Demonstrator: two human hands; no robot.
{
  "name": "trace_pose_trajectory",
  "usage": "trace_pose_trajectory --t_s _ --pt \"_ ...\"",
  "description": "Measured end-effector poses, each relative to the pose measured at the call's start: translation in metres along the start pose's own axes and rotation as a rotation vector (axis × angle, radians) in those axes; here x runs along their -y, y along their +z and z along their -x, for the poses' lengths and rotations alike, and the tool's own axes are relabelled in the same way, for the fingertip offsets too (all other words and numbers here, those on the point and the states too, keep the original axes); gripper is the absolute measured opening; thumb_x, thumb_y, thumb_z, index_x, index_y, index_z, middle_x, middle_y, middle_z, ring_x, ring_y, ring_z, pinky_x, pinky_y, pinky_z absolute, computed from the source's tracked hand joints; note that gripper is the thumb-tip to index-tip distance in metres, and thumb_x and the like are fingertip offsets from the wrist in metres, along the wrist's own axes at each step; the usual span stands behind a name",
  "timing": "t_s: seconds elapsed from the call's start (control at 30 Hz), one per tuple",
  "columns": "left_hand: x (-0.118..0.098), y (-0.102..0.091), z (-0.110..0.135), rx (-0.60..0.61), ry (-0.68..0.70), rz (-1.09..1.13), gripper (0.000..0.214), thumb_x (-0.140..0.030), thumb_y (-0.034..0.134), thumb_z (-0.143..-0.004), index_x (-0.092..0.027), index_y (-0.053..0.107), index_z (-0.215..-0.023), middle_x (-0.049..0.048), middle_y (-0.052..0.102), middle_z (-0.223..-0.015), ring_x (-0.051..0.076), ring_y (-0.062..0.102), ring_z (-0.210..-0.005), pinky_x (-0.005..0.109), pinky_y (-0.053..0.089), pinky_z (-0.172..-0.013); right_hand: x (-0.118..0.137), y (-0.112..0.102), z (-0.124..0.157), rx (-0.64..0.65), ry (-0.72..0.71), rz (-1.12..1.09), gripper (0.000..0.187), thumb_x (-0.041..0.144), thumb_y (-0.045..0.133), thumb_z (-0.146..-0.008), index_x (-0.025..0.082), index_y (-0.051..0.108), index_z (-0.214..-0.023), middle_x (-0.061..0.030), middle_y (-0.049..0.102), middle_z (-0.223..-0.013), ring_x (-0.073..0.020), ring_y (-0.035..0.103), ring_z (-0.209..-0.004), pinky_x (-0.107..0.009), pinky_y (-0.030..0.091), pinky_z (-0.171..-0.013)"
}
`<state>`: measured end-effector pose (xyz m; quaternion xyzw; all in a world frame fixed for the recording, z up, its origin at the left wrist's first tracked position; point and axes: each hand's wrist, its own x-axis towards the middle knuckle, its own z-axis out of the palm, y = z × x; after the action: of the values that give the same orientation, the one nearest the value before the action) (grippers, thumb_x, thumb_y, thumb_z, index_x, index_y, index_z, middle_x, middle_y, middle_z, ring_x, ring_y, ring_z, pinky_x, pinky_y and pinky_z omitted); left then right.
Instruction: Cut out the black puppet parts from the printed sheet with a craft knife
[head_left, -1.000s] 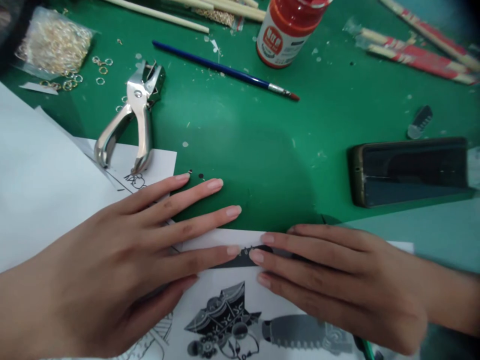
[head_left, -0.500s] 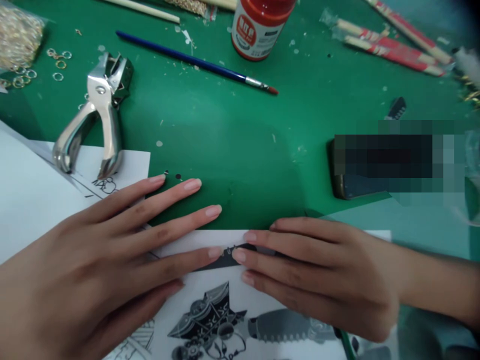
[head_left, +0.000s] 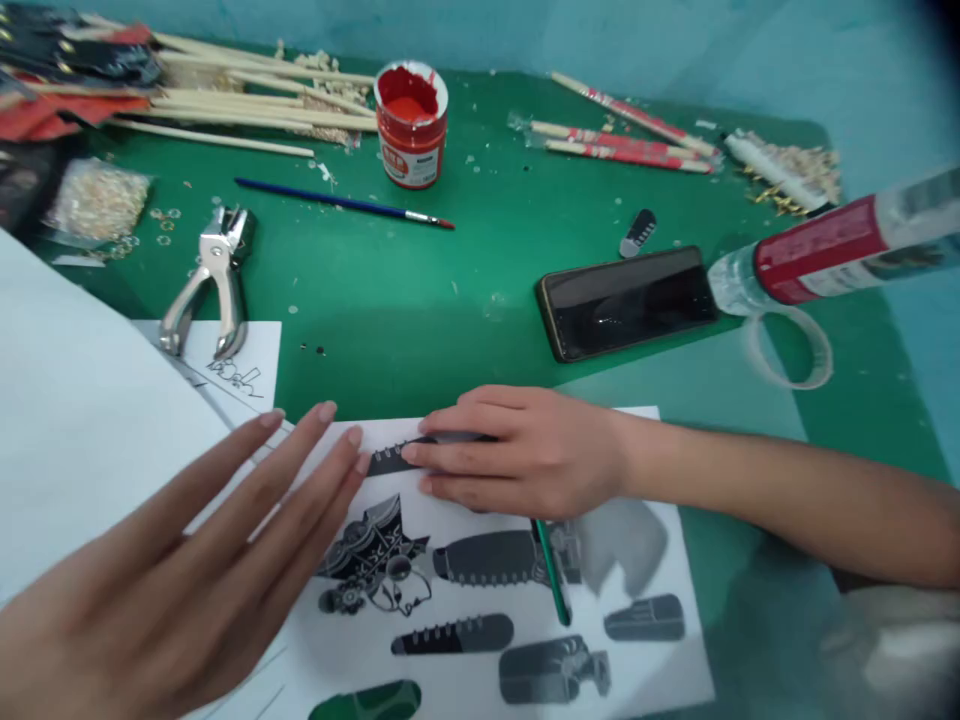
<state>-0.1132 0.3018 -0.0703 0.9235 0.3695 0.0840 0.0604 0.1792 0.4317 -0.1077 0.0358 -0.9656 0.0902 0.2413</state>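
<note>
My left hand (head_left: 195, 560) is stretched out flat, fingers close together, at the left part of a printed sheet (head_left: 622, 690). Its fingertips are by the left end of a dark printed strip (head_left: 386, 458). My right hand (head_left: 540, 455) reaches in from the right, its fingertips down on that strip and hiding much of it. A slim green stick-like tool (head_left: 553, 580) juts from the near side of this hand, seemingly held under it; the thumb and the tool's other end are hidden. Other grey printed shapes and a head in profile (head_left: 390, 570) show below.
Beyond my hands are a silver hole punch (head_left: 216, 275), a blue paintbrush (head_left: 337, 203), an open red paint jar (head_left: 411, 130) and a phone (head_left: 630, 300). At right lie a bottle (head_left: 825, 245) and a tape roll (head_left: 814, 350). Wooden sticks (head_left: 247, 110) lie at the back.
The view has drawn back, showing more of the table. My left hand's spread fingers have come closer together and it sits further left; my right hand stays on the strip.
</note>
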Motion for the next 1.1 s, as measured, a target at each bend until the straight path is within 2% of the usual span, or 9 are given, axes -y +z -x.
trace_pose_trajectory --t_s 0.1,0.17,0.23,0.33,0.53,0.67,0.77,0.93,1.1 --pt "-0.021 0.005 -0.002 -0.001 0.117 -0.222 0.044 -0.019 0.055 -0.102 -0.009 0.059 -0.145 0.0158 0.055 -0.158 0.043 0.050 -0.147 0.062 0.034 -0.130 -0.001 0.000 0.001 0.016 -0.020 -0.001 0.023 0.021 0.058 -0.108 0.011 0.076 -0.118 -0.0092 0.076 -0.131 -0.0257 0.067 -0.121 -0.041 0.059 -0.100" --pt "-0.034 0.010 -0.009 0.006 0.096 -0.330 0.049 -0.028 0.059 -0.103 -0.003 0.058 -0.145 0.0219 0.057 -0.154 0.044 0.058 -0.140 0.059 0.051 -0.116 -0.002 -0.001 0.002 0.042 -0.025 0.003 0.025 0.021 0.054 -0.109 0.011 0.075 -0.121 -0.0095 0.074 -0.134 -0.0242 0.065 -0.124 -0.041 0.057 -0.104" --pt "-0.044 0.015 -0.017 -0.026 0.037 -0.374 0.056 -0.034 0.061 -0.102 0.003 0.058 -0.144 0.0275 0.059 -0.150 0.046 0.063 -0.133 0.055 0.061 -0.101 -0.002 -0.002 0.002 0.063 -0.031 0.009 0.027 0.021 0.052 -0.110 0.012 0.073 -0.123 -0.0098 0.072 -0.136 -0.0234 0.062 -0.126 -0.041 0.055 -0.105" --pt "-0.054 0.020 -0.027 -0.115 -0.022 -0.348 0.054 -0.030 0.060 -0.102 0.008 0.059 -0.140 0.0300 0.063 -0.143 0.046 0.067 -0.126 0.055 0.064 -0.095 -0.002 -0.002 0.002 0.070 -0.045 0.013 0.029 0.021 0.050 -0.111 0.011 0.072 -0.126 -0.0104 0.071 -0.138 -0.0237 0.061 -0.127 -0.041 0.054 -0.106" --pt "-0.057 0.027 -0.032 -0.155 -0.038 -0.269 0.048 -0.025 0.058 -0.101 0.011 0.062 -0.133 0.0320 0.066 -0.138 0.047 0.067 -0.125 0.056 0.062 -0.097 -0.003 -0.002 0.001 0.045 -0.046 -0.008 0.030 0.018 0.049 -0.110 0.009 0.072 -0.125 -0.0112 0.072 -0.136 -0.0255 0.062 -0.123 -0.041 0.054 -0.105" --pt "-0.056 0.032 -0.029 -0.157 -0.054 -0.210 0.049 -0.028 0.056 -0.102 0.007 0.061 -0.136 0.0327 0.062 -0.143 0.046 0.065 -0.130 0.056 0.058 -0.103 -0.003 -0.003 0.001 0.032 -0.049 0.010 0.029 0.019 0.050 -0.109 0.011 0.075 -0.122 -0.0101 0.073 -0.136 -0.0254 0.062 -0.121 -0.041 0.054 -0.103" --pt "-0.056 0.036 -0.024 -0.157 -0.112 -0.173 0.051 -0.030 0.055 -0.102 0.002 0.059 -0.141 0.0312 0.058 -0.149 0.044 0.058 -0.138 0.054 0.048 -0.115 -0.003 -0.002 0.002 0.035 -0.031 0.027 0.029 0.021 0.050 -0.110 0.014 0.076 -0.120 -0.0087 0.073 -0.136 -0.0224 0.063 -0.122 -0.039 0.054 -0.104" --pt "-0.057 0.040 -0.020 -0.172 -0.128 -0.078 0.057 -0.031 0.056 -0.102 0.002 0.054 -0.148 0.0300 0.053 -0.154 0.042 0.046 -0.150 0.050 0.027 -0.131 -0.001 0.000 0.003 0.009 -0.011 0.054 0.029 0.022 0.051 -0.110 0.018 0.079 -0.114 -0.0068 0.074 -0.134 -0.0203 0.064 -0.121 -0.037 0.055 -0.103" --pt "-0.058 0.042 -0.021 -0.192 -0.167 -0.022 0.057 -0.030 0.053 -0.103 0.001 0.052 -0.151 0.0285 0.053 -0.155 0.040 0.041 -0.154 0.049 0.023 -0.132 -0.001 0.000 0.002 0.006 0.028 0.009 0.028 0.023 0.053 -0.109 0.018 0.080 -0.112 -0.0037 0.075 -0.133 -0.0225 0.066 -0.121 -0.036 0.056 -0.101"
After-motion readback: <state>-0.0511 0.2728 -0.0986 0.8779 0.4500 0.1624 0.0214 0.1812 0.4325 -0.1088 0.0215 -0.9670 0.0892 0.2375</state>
